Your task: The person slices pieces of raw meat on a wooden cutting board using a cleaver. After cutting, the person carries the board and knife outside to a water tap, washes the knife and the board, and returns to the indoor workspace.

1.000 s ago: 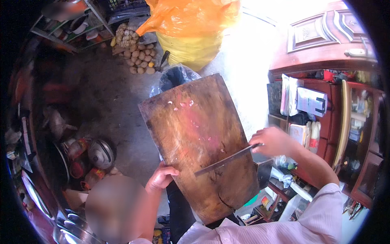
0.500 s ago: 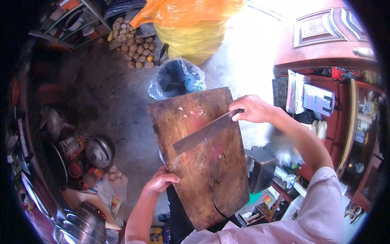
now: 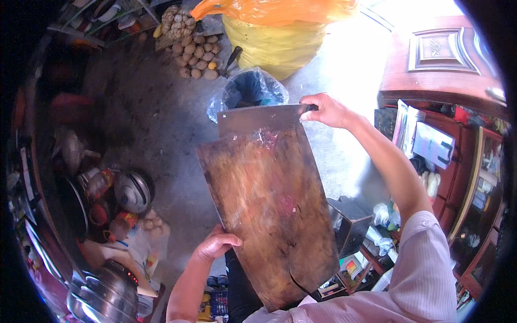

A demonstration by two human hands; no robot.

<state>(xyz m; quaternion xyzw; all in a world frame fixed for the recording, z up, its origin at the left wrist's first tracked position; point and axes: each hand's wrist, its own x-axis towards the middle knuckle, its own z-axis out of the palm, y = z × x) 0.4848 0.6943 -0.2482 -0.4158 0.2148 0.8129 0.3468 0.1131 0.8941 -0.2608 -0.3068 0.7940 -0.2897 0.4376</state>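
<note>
The long, worn brown wooden cutting board [image 3: 269, 215] is held tilted, its far end over the bin lined with a clear plastic bag [image 3: 249, 90]; the left hand [image 3: 215, 245] clamps its near left edge, fingers curled round it; the right hand [image 3: 327, 109] is closed on the handle of the broad steel cleaver [image 3: 258, 118], whose blade lies flat across the board's far edge; most of the surface looks scraped, with only a few wet pinkish scraps [image 3: 266, 139] left just below the blade, so the clearing seems nearly done.
</note>
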